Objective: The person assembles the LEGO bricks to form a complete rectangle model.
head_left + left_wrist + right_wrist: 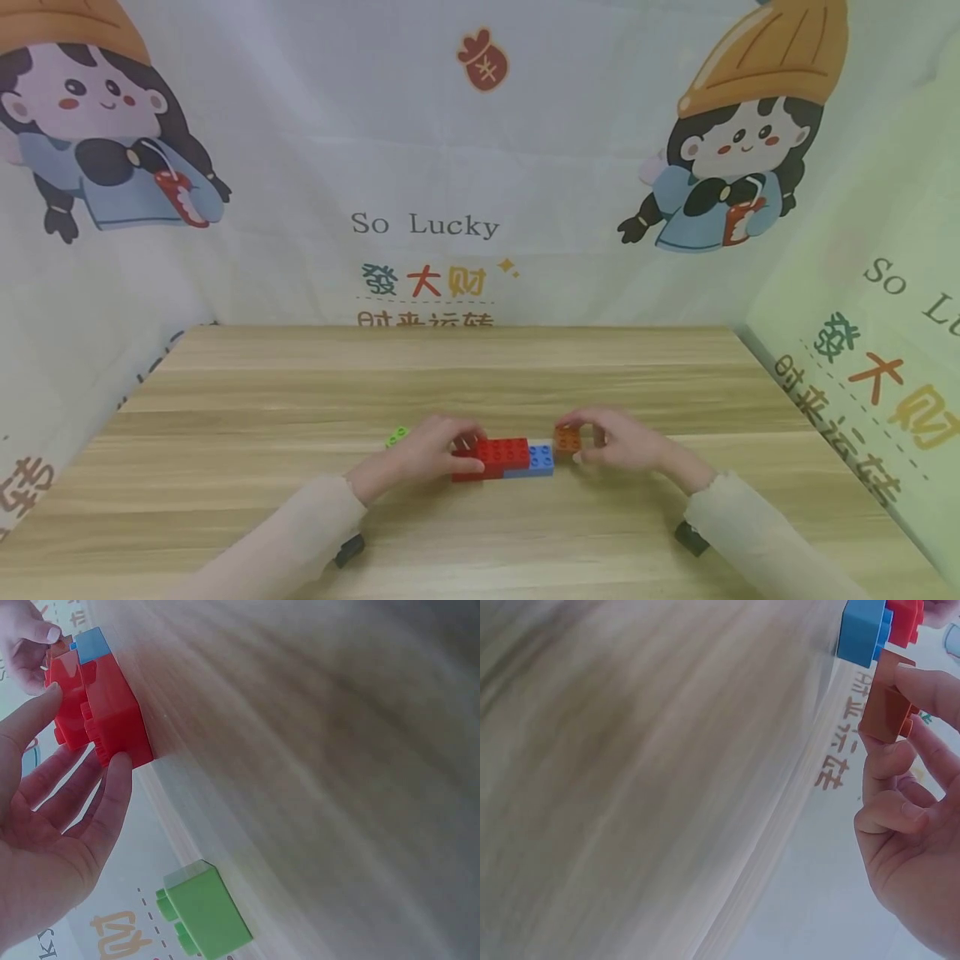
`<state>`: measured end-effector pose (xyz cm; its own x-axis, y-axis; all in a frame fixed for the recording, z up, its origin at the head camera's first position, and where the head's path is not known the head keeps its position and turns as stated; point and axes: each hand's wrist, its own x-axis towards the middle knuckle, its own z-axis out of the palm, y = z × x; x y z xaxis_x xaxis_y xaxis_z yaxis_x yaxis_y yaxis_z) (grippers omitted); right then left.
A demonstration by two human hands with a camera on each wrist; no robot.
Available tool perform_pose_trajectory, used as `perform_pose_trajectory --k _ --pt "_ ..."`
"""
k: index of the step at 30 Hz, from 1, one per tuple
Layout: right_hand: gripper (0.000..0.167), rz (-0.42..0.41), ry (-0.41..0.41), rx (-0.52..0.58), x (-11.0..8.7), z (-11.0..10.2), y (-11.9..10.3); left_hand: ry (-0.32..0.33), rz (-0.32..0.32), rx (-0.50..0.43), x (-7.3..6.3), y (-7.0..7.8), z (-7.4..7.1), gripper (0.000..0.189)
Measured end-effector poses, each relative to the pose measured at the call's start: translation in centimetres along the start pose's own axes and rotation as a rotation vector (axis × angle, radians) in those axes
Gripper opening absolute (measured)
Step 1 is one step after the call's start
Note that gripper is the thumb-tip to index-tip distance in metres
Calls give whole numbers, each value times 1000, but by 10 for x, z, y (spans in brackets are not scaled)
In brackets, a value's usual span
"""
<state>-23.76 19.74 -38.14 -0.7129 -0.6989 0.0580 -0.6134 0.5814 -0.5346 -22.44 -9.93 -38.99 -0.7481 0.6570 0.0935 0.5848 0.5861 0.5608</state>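
Near the middle of the table, a red building brick (508, 451) sits on top of a second red brick (120, 709) and a blue brick (542, 459), bridging the two. My left hand (427, 448) holds the left end of this red stack, with the thumb on one side and fingers on the other. On the right, my right hand (621, 442) pinches an orange brick (887, 705) between thumb and fingers. That brick is close to the blue brick's right end; the head view does not show whether they touch.
A green brick (210, 915) lies to the left, partly hidden behind my left hand in the head view. The wooden table (465, 375) reaches back to a printed cloth (300, 167), which also hangs at both sides.
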Motion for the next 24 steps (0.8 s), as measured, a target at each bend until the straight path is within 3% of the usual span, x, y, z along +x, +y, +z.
perform_pose_trajectory --k 13,24 --pt "46 -57 8 71 4 5 -9 4 9 -8 1 -2 2 28" --pt "45 -85 -8 69 10 11 -15 1 18 -8 1 -1 2 27"
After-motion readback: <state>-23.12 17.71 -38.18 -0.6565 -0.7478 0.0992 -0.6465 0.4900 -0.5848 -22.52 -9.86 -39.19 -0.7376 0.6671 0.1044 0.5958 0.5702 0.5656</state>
